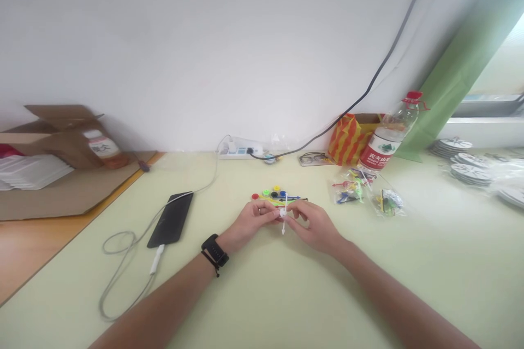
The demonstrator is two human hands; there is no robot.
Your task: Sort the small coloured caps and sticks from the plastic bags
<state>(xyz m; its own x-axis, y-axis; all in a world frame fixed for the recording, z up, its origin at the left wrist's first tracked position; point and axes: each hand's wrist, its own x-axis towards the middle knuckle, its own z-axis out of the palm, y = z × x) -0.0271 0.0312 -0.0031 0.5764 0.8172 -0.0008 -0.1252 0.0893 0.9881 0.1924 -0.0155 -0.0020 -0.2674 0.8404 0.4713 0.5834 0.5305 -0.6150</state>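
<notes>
Table (262,305): beneath the grip. Right hand (314,224): fingertips pinching white arrow (284,225), located between the hands. Left hand (252,222): thumb and finger gripping white disc (282,212) at the arrow's middle. Beyond the grip: loose arrows (298,197), 5 caps (266,193). Judged step: fitting disc to arrow. Next move calls for alignment, light pressure.

Tabletop (442,262) right of the hands (313,224), nearer than the bagged pieces (354,186), is offering passing room. Leftward, phone (171,221) and looping cable (100,302) are obstructing; just beyond, coloured discs (266,193) are lying; bottle (380,147) is standing farther right.
</notes>
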